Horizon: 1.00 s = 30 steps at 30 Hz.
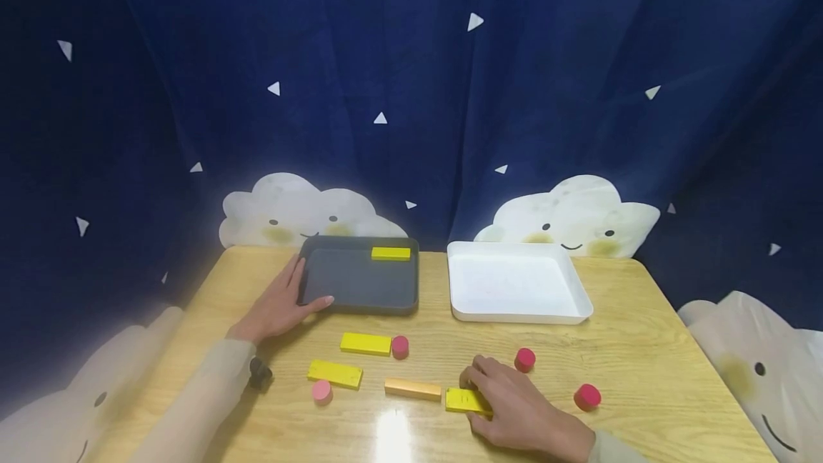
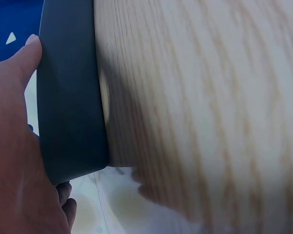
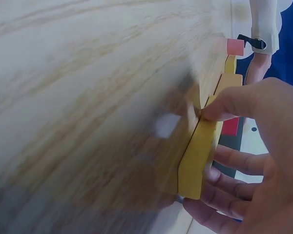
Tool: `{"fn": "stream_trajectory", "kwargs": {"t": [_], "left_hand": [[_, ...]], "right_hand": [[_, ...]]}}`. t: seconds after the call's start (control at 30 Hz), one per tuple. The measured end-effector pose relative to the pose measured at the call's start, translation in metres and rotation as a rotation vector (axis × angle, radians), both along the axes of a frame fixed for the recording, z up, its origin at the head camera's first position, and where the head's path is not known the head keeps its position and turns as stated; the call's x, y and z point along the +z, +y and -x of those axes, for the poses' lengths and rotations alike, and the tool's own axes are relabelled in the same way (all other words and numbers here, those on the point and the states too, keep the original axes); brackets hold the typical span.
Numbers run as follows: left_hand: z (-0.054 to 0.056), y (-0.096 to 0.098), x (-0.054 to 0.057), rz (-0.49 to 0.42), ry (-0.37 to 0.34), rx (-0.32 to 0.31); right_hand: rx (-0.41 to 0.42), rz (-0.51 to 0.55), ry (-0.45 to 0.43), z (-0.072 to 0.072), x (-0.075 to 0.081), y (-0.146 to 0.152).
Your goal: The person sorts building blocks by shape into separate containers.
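Note:
My right hand (image 1: 514,406) pinches a yellow rectangular block (image 1: 464,400) low at the table, thumb on the near long side and fingers on the far one. The same yellow block (image 3: 198,161) shows in the right wrist view, with the fingers curled along it. Just left of it lies an orange bar (image 1: 413,389), end towards the block. My left hand (image 1: 278,306) grips the front left corner of a dark grey tray (image 1: 360,306), thumb at the front rim and fingers along the left side. One yellow block (image 1: 391,254) lies inside that tray, at its back right.
A white tray (image 1: 522,319) stands right of the grey one. Two more yellow blocks (image 1: 366,344) lie in front of the grey tray, beside a dark pink cylinder (image 1: 400,347) and a light pink cylinder (image 1: 322,392). Two red cylinders (image 1: 524,359) sit beyond and right of my right hand.

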<state>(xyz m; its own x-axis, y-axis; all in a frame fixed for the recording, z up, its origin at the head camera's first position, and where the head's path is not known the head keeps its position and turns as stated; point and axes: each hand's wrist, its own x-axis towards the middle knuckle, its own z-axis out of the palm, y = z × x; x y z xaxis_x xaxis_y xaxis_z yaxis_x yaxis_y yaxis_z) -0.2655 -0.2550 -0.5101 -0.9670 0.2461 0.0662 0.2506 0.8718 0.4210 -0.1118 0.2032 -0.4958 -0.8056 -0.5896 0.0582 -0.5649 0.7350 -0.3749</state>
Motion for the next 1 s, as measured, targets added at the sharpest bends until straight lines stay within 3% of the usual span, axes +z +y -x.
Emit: {"fn": "stream_trajectory", "kwargs": {"t": [0.23,0.57,1.0], "left_hand": [[-0.002,0.003,0.004,0.000,0.004,0.000],[-0.001,0.002,0.001,-0.005,0.006,0.002],[-0.001,0.001,-0.001,-0.008,0.005,0.002]], "right_hand": [[0.006,0.024,0.018,-0.003,0.000,0.000],[0.029,0.038,0.072,-0.006,-0.004,0.003],[-0.001,0.012,0.070,-0.013,0.000,0.008]]}}
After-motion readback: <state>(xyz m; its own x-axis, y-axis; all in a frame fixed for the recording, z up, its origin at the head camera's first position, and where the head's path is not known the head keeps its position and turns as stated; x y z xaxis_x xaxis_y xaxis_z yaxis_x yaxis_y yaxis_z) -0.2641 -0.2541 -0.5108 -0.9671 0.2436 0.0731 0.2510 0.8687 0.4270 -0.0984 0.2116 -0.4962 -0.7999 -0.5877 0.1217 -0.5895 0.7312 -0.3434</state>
